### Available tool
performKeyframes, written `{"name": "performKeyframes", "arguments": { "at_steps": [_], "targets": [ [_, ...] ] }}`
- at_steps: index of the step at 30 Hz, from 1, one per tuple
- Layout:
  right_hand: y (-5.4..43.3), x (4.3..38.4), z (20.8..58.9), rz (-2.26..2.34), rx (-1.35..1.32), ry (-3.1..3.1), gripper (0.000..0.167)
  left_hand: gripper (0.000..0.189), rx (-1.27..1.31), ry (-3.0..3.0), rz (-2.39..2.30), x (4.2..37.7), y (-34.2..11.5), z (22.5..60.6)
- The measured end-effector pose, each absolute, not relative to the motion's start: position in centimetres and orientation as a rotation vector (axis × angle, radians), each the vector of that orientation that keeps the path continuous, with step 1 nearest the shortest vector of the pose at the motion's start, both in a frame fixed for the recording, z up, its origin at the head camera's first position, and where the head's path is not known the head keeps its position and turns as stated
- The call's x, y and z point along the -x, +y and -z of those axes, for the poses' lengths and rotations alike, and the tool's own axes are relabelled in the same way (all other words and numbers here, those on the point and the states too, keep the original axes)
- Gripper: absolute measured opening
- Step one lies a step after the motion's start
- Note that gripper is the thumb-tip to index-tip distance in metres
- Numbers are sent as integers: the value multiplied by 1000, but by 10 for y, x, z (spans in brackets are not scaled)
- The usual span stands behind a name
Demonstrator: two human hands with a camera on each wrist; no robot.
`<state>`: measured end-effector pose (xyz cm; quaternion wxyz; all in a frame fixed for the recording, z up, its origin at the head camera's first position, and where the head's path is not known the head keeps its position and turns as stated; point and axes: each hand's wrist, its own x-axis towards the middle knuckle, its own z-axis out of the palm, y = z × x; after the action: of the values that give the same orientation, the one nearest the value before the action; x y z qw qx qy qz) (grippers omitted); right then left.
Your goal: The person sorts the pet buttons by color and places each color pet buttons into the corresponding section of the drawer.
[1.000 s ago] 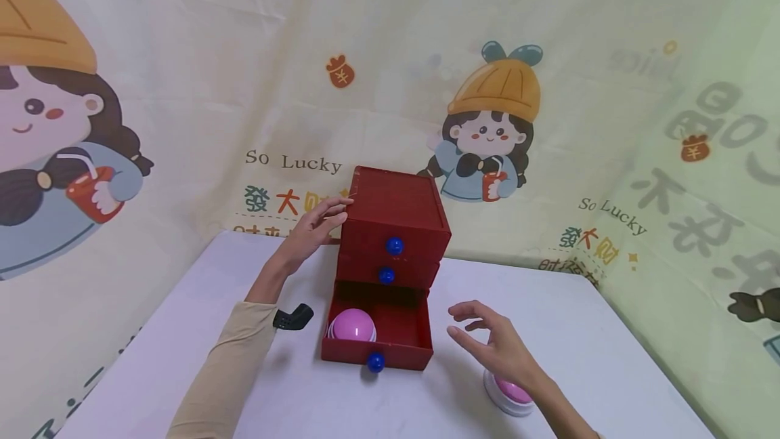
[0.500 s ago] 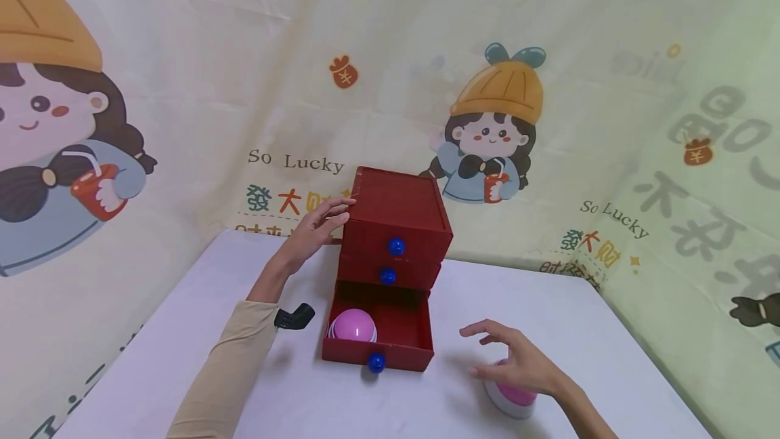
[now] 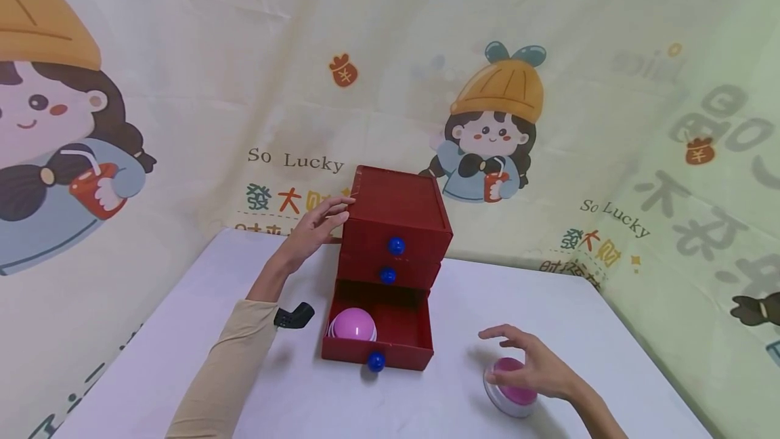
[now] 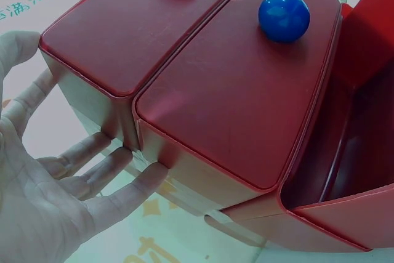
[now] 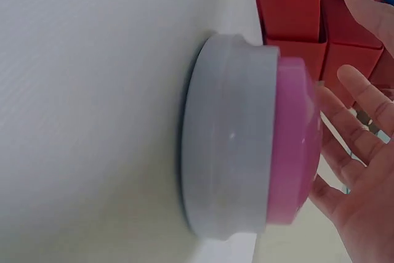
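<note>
A red cabinet of three drawers point(image 3: 399, 200) with round blue knobs point(image 3: 396, 245) stands mid-table. My left hand point(image 3: 309, 234) is at its left side; in the left wrist view, the spread fingers point(image 4: 126, 198) touch the side of the upper drawers. The bottom drawer point(image 3: 399, 358) is pulled out and holds a pink domed push button point(image 3: 353, 324) in its left part. A second push button point(image 5: 292, 146), pink on a thick white base point(image 5: 228, 140), sits on the table at right. My right hand point(image 3: 535, 366) hovers over it, fingers spread and loosely bent, thumb overlapping its top in the head view.
The white table point(image 3: 244, 385) carries the cabinet and the loose button. A printed cloth point(image 3: 390, 107) with cartoon figures hangs behind and along the sides. A black angled piece point(image 3: 295, 316) juts out by my left wrist.
My right hand has moved right and down, from beside the pulled-out drawer to over the loose push button. The left hand, the cabinet and both buttons have stayed put.
</note>
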<state>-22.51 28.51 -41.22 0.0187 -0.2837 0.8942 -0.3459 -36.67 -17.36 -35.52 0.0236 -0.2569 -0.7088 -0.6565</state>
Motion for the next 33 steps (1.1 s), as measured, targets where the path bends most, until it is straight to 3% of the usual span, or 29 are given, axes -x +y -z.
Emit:
{"name": "performKeyframes", "arguments": {
  "at_steps": [13,33],
  "targets": [
    [294,218,431,1082,805,2674,63,47,801,-2196,2034,368,-173,356],
    [300,212,445,1110,761,2669,54,46,803,-2179,2045,370,-174,356]
  ]
}}
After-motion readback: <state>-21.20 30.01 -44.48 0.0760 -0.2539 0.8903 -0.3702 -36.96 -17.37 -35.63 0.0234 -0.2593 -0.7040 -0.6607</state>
